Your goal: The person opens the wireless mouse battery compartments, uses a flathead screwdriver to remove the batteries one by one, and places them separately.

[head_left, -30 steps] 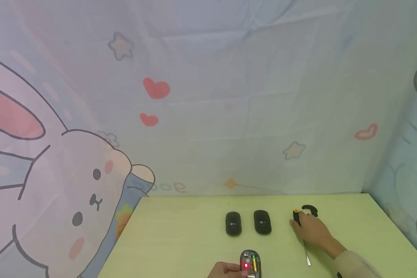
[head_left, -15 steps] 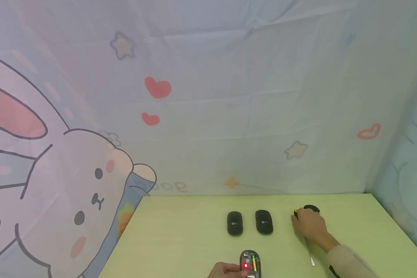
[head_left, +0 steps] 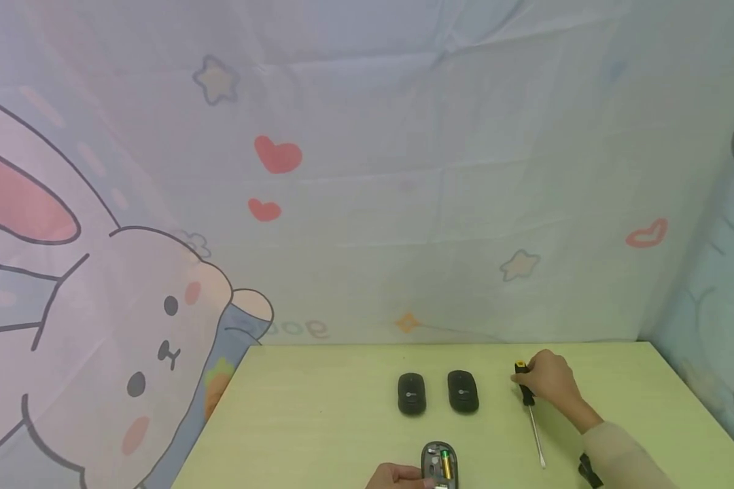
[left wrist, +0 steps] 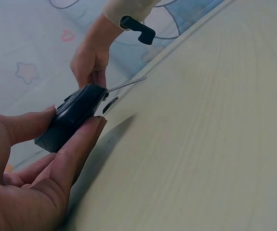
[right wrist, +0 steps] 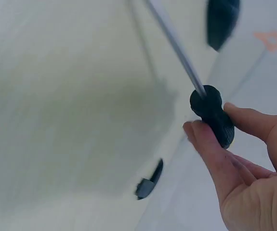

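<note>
My left hand holds a dark computer mouse between thumb and fingers, near the table's front edge. In the head view its underside faces up, uncovered, with a green-and-gold battery inside. The thumb and fingers of my right hand pinch the black, yellow-ended handle of a screwdriver. Its metal shaft points toward the front of the table, and the right wrist view shows its shadow apart from it. A curved black cover piece lies on the table close by, hidden behind the hand in the head view.
Two black mice, a left one and a right one, sit side by side toward the back of the pale table. A patterned cloth hangs behind. A black device shows at the right sleeve.
My right hand has shifted slightly up and back, now pinching the screwdriver's handle with more of it showing. The red light on the held mouse no longer shows. My left hand stays put.
</note>
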